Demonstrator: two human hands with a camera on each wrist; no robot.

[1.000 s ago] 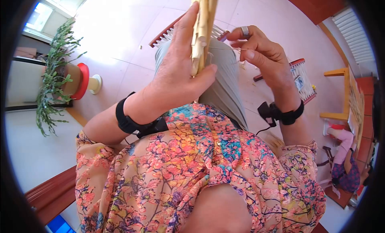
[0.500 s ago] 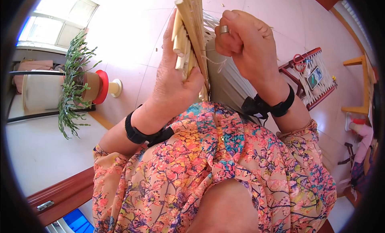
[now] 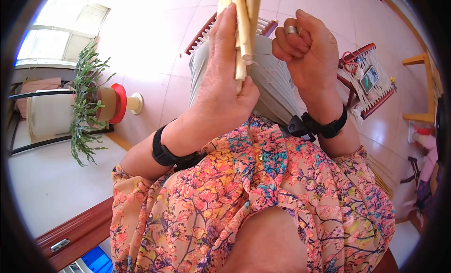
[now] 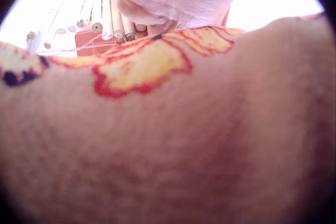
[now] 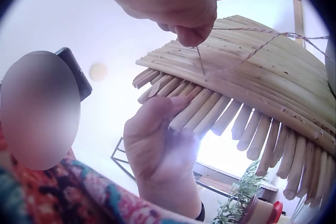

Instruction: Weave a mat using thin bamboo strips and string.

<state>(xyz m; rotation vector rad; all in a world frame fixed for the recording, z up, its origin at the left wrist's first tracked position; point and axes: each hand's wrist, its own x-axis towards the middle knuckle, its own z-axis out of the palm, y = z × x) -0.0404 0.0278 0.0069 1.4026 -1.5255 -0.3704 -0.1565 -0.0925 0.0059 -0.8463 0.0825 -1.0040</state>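
Note:
A panel of pale stalks (image 5: 247, 50), laid side by side in crossing layers and stitched with twine, stands nearly edge-on to the head view. My left hand (image 3: 211, 89) grips its edge, thumb on one side and long fingers along the other. In the right wrist view the left thumb presses on the stalk ends. My right hand (image 3: 311, 56), fingers curled and a ring on one, pinches a thin thread (image 5: 201, 60) that runs taut to the panel's face. Twisted twine (image 5: 257, 48) lies loosely across that face. The left wrist view is mostly blocked by floral cloth (image 4: 142, 71).
A low woven-top stool (image 3: 371, 80) at the right carries a phone (image 3: 369, 79) and red-handled scissors (image 3: 347, 61). Another woven stool (image 3: 199, 35) lies beyond the knees. A potted plant (image 3: 89, 103) stands at the left, a wooden frame (image 3: 425, 85) at the far right.
The right hand's fingers have curled from a looser pinch into a fist around the thread. The panel tilted at mid-time and is nearly edge-on again. The head view has shifted slightly.

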